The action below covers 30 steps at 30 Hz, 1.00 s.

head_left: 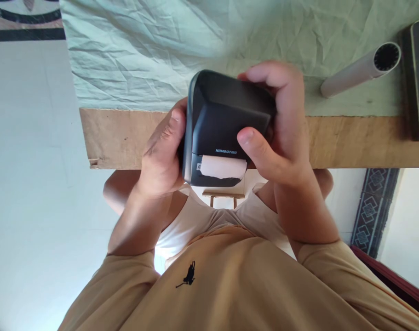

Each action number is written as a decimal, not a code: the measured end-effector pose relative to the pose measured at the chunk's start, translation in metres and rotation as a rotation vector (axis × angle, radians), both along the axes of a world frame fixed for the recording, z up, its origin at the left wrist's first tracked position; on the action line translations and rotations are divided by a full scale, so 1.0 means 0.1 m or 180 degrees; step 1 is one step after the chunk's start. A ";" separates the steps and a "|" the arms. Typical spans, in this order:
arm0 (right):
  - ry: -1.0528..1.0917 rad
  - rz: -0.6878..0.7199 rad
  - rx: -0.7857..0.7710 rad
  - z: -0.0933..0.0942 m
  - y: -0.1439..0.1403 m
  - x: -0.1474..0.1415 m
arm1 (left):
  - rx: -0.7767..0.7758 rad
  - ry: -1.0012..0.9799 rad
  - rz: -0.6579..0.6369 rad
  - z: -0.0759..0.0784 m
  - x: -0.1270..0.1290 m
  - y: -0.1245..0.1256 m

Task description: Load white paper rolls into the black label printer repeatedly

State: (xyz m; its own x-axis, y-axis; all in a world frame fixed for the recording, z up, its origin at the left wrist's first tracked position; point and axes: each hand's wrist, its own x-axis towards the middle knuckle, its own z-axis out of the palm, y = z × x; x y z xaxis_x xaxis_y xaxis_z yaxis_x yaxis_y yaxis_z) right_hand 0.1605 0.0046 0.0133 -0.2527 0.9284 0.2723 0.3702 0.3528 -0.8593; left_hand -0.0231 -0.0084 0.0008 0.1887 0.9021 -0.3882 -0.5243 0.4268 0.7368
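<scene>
Gripping the label printer between left hand and right hand, both closed on its sides above the table edge; paper tab below right thumb may tear if snagged.

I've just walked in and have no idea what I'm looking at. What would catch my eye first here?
A dark label printer at the centre, held over the table's edge by the left hand and the right hand. A pale strip of paper sticks out of its slot under the printed brand name. Off to the right, a white tube lies on the wrinkled green cloth.
</scene>
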 end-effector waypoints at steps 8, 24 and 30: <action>-0.0065 -0.0026 0.0237 -0.01 0.01 0.02 | 0.0256 0.0064 0.0298 0.15 0.20 0.15; -0.0080 -0.0396 0.0301 0.00 0.06 0.01 | 0.0553 0.0228 -0.0336 0.04 0.10 0.27; -0.0101 -0.0239 0.0322 -0.01 0.06 0.02 | 0.0726 0.0154 -0.0211 -0.02 0.13 0.29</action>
State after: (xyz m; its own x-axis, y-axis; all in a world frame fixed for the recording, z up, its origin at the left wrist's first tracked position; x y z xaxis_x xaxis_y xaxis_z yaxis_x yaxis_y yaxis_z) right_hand 0.1624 0.0103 0.0121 -0.1935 0.9132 0.3585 0.4253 0.4074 -0.8081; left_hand -0.0100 0.0206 -0.0017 0.2365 0.9537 -0.1860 -0.4624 0.2788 0.8417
